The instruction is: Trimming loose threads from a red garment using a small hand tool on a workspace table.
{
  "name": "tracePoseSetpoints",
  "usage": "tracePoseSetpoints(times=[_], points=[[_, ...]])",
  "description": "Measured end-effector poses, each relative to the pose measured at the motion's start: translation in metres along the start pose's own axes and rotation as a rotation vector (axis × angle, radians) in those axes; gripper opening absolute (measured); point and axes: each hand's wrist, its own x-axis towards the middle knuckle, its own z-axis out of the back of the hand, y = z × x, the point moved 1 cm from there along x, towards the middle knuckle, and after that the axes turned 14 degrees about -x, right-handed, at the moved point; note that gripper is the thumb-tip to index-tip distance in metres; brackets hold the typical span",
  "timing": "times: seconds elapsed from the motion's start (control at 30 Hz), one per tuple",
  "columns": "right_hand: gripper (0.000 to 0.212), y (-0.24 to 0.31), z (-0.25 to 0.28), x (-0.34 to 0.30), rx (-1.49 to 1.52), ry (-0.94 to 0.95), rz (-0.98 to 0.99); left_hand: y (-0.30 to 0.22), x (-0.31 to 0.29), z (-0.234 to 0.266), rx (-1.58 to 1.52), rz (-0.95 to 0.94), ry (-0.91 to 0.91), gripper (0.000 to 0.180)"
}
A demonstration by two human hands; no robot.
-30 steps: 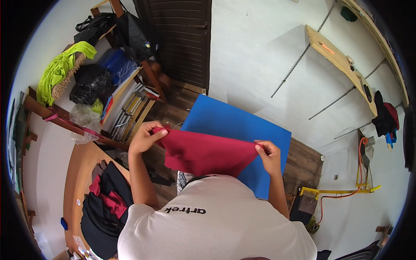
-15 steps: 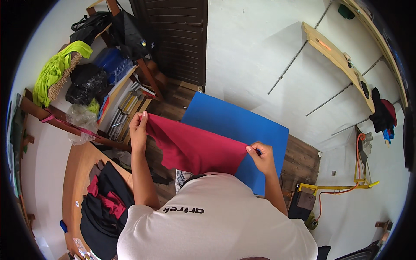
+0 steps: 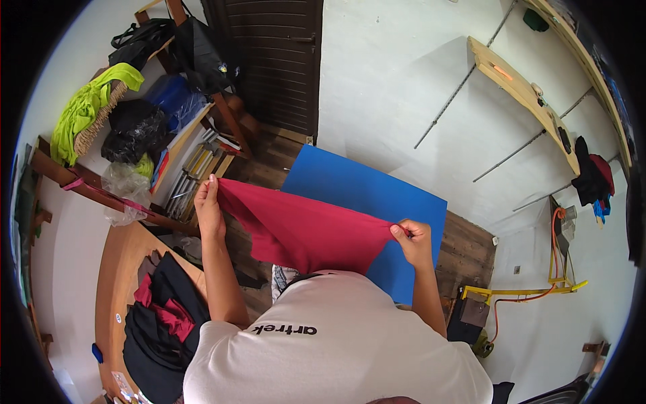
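Above the blue mat [image 3: 377,202], red cloth [image 3: 303,232] held stretched between both hands: left hand [image 3: 208,209] in closed grip pinching one corner, right hand [image 3: 412,241] in closed grip pinching the opposite corner

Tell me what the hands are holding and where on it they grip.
Both hold a dark red cloth stretched between them. The left hand pinches its upper left edge; the right hand pinches its upper right edge. The rest hangs down toward the person's chest.

A blue mat [image 3: 363,195] lies flat on the wooden floor [image 3: 471,246].
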Motion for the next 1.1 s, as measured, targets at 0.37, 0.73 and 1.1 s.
tracePoseSetpoints(times=[0.37, 0.73, 1.1], points=[[0.023, 0.006, 0.001, -0.015, 0.033, 0.033, -0.005, -0.001, -0.001, 0.009, -0.196, 0.055, -0.113, 0.018], [0.017, 0.018, 0.001, -0.019, 0.185, 0.055, 0.055, -0.010, -0.007, 0.021, -0.272, 0.144, -0.190, 0.022], [0.008, 0.019, 0.002, -0.020, 0.271, 0.070, 0.037, -0.019, -0.011, 0.022, -0.177, 0.137, -0.161, 0.022]])
